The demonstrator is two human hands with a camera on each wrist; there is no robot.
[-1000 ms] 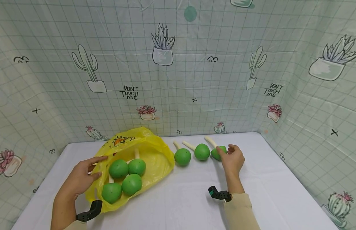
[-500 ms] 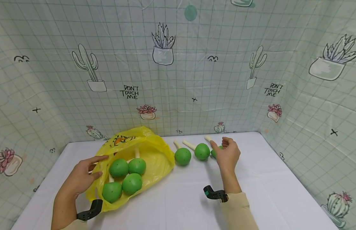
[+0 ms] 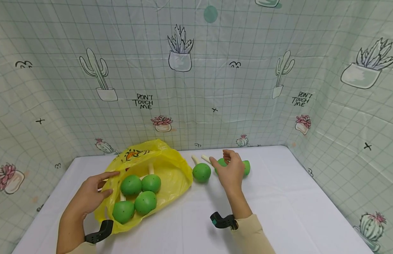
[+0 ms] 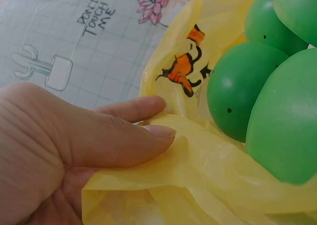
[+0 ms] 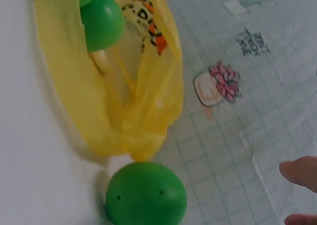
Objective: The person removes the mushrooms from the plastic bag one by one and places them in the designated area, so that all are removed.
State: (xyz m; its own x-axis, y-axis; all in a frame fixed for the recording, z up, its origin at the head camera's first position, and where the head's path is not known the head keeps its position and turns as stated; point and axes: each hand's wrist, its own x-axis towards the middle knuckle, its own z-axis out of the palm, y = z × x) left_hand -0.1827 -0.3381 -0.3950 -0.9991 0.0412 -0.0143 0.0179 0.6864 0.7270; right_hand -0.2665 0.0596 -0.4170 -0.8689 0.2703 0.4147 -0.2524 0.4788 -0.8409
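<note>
A yellow plastic bag (image 3: 175, 183) lies with its mouth toward me, several green ball-headed, pale-handled sticks (image 3: 145, 203) inside. My left hand (image 3: 89, 195) holds the left edge of its mouth; in the left wrist view the thumb (image 4: 133, 143) lies over the film. Outside, to the right of the bag, are three more such sticks: one near the bag (image 3: 201, 173), a middle one (image 3: 220, 163), and a right one (image 3: 246, 168). My right hand (image 3: 231, 171), fingers loosely bent with nothing between them, is over the middle one and partly hides it and the right one.
A white cloth covers the table (image 3: 190, 225). Behind and at the sides hangs a gridded curtain (image 3: 212, 88) printed with cacti and lettering. An orange and black cartoon print (image 4: 183, 69) shows on the bag. Each wrist wears a black camera (image 3: 224, 221).
My right hand has let go of the rightmost green-headed stick and moved left over the middle one. The left hand and the bag have stayed put.
</note>
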